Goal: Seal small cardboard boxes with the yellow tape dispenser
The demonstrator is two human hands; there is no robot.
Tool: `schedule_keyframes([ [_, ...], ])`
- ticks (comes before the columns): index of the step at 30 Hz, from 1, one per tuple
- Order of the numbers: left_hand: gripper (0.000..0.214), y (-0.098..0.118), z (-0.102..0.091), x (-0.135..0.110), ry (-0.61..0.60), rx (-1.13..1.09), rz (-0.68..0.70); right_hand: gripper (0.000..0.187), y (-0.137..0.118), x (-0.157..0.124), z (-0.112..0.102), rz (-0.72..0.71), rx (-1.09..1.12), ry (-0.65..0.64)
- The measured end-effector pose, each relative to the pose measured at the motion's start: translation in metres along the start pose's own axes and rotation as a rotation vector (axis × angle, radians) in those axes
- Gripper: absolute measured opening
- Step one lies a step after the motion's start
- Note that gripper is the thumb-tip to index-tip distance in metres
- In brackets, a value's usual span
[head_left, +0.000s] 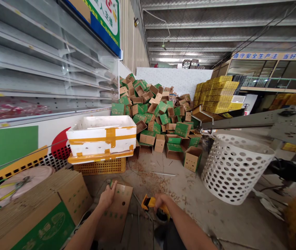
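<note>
My left hand (108, 196) grips the top edge of a flat brown cardboard box blank (116, 211) with round holes, held upright near the floor. My right hand (161, 201) is closed round a yellow tool (149, 203), which looks like a tape dispenser or stapler, just right of the cardboard. A tall stack of flat brown and green box blanks (33, 211) lies at my left, close to the left arm.
A big heap of assembled green and brown boxes (161, 118) fills the back. A white foam box (101, 135) taped in yellow sits on an orange crate (99, 166). A white perforated basket (235, 166) stands at the right beside a metal conveyor frame (254, 121). Stacked yellow cartons (215, 93) stand behind.
</note>
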State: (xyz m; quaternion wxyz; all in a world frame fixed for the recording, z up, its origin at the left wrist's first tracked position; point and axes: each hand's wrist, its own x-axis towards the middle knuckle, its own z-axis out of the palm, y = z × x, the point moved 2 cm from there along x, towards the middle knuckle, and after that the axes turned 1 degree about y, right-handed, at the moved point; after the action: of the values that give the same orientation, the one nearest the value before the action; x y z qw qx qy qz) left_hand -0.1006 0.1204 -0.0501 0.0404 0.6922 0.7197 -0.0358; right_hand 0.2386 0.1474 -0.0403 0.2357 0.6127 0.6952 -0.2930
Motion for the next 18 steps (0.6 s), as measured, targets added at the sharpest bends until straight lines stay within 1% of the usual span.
schedule_keyframes([
  [7, 0.104, 0.0014, 0.0039, 0.0008, -0.019, -0.055, 0.055, 0.033, 0.0021, 0.0043, 0.0004, 0.004, -0.007, -0.004],
  [10, 0.105, 0.0009, 0.0053, 0.0025, -0.024, -0.069, 0.05, 0.033, 0.0021, 0.0054, 0.0003, 0.006, -0.005, -0.016],
  [14, 0.101, 0.0006, 0.0063, 0.004, -0.029, -0.075, 0.052, 0.033, 0.0026, 0.0067, 0.001, 0.007, 0.012, -0.04],
  [18, 0.103, 0.0014, 0.0051, 0.0029, -0.032, -0.069, 0.035, 0.033, 0.0031, 0.0075, 0.0013, 0.009, 0.015, -0.03],
])
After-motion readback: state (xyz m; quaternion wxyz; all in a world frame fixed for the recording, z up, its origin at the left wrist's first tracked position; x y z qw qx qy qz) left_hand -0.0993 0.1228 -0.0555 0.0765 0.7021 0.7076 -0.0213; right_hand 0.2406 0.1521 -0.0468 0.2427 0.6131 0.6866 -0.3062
